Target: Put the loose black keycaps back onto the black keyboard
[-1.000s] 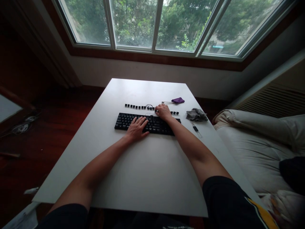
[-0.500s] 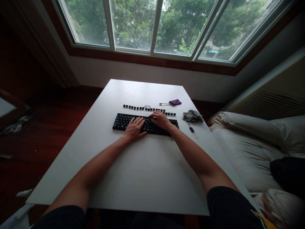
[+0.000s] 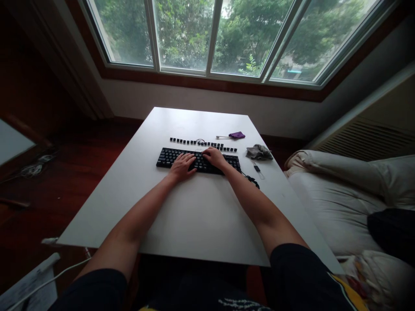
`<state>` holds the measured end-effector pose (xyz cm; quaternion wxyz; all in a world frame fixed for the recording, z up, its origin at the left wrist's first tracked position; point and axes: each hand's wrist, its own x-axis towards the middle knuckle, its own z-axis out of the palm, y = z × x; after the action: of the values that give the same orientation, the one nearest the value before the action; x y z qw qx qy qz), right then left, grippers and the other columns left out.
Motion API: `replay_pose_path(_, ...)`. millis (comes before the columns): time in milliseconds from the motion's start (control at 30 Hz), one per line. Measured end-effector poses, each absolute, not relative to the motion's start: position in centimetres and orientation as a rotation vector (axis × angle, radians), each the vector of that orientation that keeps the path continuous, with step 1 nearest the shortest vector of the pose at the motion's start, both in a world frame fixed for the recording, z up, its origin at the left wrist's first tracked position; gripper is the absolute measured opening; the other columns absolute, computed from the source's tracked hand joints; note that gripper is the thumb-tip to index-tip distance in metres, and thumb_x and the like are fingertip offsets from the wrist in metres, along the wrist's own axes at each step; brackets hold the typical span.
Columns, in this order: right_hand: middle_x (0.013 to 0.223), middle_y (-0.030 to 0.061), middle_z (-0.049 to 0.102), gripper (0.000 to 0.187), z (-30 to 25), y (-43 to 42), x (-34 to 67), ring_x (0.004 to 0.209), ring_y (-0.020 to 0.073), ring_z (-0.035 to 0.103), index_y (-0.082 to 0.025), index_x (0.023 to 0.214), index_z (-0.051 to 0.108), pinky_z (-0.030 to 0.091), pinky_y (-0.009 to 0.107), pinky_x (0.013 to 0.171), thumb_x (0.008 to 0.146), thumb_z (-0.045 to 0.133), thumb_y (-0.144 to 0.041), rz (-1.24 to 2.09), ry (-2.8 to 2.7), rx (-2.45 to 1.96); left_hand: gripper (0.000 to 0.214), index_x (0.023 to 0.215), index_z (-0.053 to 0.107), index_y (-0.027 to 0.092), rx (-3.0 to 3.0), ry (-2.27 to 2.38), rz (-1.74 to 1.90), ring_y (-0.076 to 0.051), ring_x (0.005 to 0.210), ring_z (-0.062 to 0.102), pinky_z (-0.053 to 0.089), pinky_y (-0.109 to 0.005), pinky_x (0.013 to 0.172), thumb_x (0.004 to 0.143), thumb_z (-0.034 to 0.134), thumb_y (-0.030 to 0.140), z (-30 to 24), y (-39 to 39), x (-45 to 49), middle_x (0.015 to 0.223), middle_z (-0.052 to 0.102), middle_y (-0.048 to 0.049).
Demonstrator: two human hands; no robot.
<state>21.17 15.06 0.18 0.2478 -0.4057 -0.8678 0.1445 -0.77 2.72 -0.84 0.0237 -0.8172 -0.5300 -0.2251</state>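
A black keyboard point(image 3: 168, 157) lies across the far middle of the white table point(image 3: 194, 216). My left hand point(image 3: 182, 166) rests flat on its keys, fingers stretched out and slightly apart, holding nothing. My right hand point(image 3: 214, 157) sits on the keyboard's right half with its fingers curled down and pressed together on the keys. Whatever is under the fingertips is hidden. A row of loose black keycaps point(image 3: 184, 141) lies just behind the keyboard, a little beyond my right hand.
A purple cloth point(image 3: 237, 135) with a thin stick lies at the back right. A crumpled grey cloth point(image 3: 258, 152), a small clear tool point(image 3: 257, 169) and a black cable point(image 3: 252, 179) are right of the keyboard. A cushioned seat point(image 3: 340, 194) borders the table's right edge.
My right hand came back from the row of keycaps and settled on the keyboard's right half. My left hand stayed flat on the keys. The view shifted slightly.
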Motion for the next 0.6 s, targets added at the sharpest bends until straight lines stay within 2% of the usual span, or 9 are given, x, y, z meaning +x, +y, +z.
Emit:
replay_pose_path(400,0.104,0.0054,0.073,0.019,-0.4,16.4,21.5,0.095,0.0196,0.068,-0.023,0.106,0.079,0.051,0.031,0.092,0.092,0.067,-0.024,0.553,-2.335,-1.126,0.057,0.143,0.056,0.022,-2.529,-1.622,-0.768,-0.029,0.145,0.042,0.027,-0.051,0.125,0.092,0.059,0.046,-1.3,3.3,-1.3,0.152,0.052,-0.0088)
replay_pose_path(600,0.102,0.0060,0.071,0.017,-1.0,15.9,21.2,0.093,0.0195,0.067,-0.022,0.104,0.078,0.051,0.032,0.090,0.092,0.066,-0.024,0.496,-2.309,-1.076,0.054,0.140,0.058,0.020,-2.514,-1.589,-0.802,-0.030,0.146,0.040,0.029,-0.052,0.124,0.092,0.060,0.044,-1.4,3.2,-1.6,0.151,0.053,-0.0101)
